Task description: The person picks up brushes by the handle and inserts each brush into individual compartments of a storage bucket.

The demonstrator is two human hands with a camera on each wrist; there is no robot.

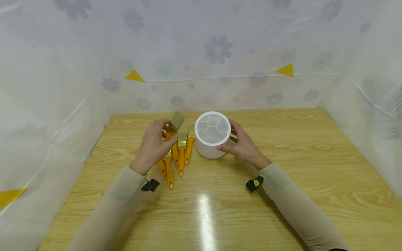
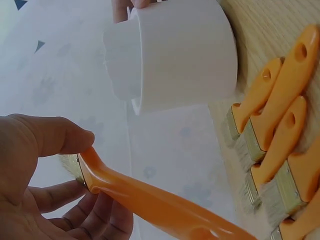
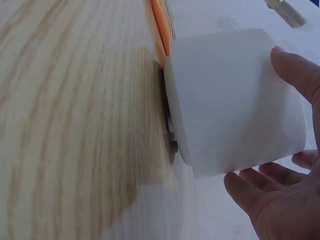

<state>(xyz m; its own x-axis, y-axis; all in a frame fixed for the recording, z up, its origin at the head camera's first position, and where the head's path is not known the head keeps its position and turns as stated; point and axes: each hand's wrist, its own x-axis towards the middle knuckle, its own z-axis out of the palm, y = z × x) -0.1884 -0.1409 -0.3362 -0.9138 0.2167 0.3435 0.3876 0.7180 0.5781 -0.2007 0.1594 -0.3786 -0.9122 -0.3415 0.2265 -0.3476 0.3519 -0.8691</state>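
Note:
My left hand pinches a paintbrush between thumb and fingers near its metal band. The brush has an orange handle, and its pale bristles point up and away. My right hand grips a white round brush holder by its side, thumb at the front and fingers behind. A central ring with spokes shows inside the holder's rim. In the right wrist view its base is right at the tabletop. Several more orange-handled paintbrushes lie between the left hand and the holder, bristles away from me; the left hand partly hides some.
The wooden table ends at a back edge just beyond the holder. Pale flowered sheeting hangs behind it and at both sides, with yellow triangles on it. Small black devices sit at both wrists.

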